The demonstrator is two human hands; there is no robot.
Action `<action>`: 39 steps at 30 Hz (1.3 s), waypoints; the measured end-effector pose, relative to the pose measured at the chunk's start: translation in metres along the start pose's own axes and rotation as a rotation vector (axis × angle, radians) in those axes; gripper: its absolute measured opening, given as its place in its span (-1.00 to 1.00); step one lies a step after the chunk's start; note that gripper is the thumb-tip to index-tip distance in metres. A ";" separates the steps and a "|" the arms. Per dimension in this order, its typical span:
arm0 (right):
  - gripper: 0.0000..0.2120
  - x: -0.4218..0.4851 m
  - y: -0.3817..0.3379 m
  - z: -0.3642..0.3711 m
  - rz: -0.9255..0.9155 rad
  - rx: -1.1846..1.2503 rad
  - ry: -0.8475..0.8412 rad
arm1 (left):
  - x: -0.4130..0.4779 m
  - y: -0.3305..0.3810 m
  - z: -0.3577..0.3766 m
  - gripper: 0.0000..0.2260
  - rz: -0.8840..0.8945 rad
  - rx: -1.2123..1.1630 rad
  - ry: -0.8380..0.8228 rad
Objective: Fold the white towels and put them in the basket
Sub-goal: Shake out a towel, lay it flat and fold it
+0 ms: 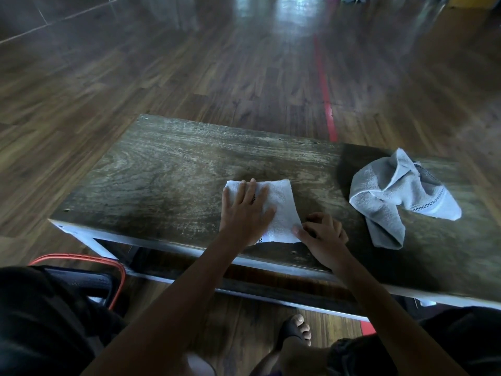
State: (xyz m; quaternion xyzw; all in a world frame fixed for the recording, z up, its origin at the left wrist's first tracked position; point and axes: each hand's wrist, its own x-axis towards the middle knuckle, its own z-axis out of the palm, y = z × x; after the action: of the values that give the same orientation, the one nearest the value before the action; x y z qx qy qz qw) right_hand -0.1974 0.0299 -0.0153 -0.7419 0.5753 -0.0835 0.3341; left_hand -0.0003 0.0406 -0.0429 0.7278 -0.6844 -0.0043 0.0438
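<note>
The left hand (pixel 245 210) lay flat, fingers spread, on the folded towel (pixel 282 210) at centre frame, while the right hand (pixel 322 234) pinched its near corner. A crumpled towel (pixel 393 196) sat right on the table (pixel 162 169); the red-rimmed basket (pixel 81 270) at lower left showed contents I could not make out.

basket (pixel 81 278): mostly hidden behind knee | folded towel (pixel 282 213): left part under hand

A worn, matt wooden worktop (pixel 168 169) with a metal frame is seen, soft terry cloth towels (pixel 282 210) on it, above a glossy wood-look floor (pixel 189 77).
</note>
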 end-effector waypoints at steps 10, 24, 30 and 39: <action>-0.74 0.009 0.003 -0.004 0.020 -0.013 0.089 | 0.002 -0.005 -0.001 -0.44 -0.001 -0.146 -0.035; -0.40 0.042 -0.023 0.043 -0.389 -0.582 0.211 | -0.032 -0.019 0.015 -0.41 -0.152 -0.168 0.079; -0.29 0.053 -0.006 0.022 -0.314 -0.554 0.083 | -0.030 -0.022 0.012 -0.35 -0.146 -0.171 0.023; -0.45 0.064 -0.013 0.024 -0.055 -0.161 0.255 | -0.034 -0.021 -0.004 -0.51 -0.328 -0.454 0.098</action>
State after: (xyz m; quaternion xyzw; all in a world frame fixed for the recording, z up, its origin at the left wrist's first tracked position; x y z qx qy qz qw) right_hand -0.1543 -0.0171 -0.0421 -0.7651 0.5975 -0.1396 0.1954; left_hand 0.0187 0.0763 -0.0418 0.7998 -0.5359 -0.1292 0.2374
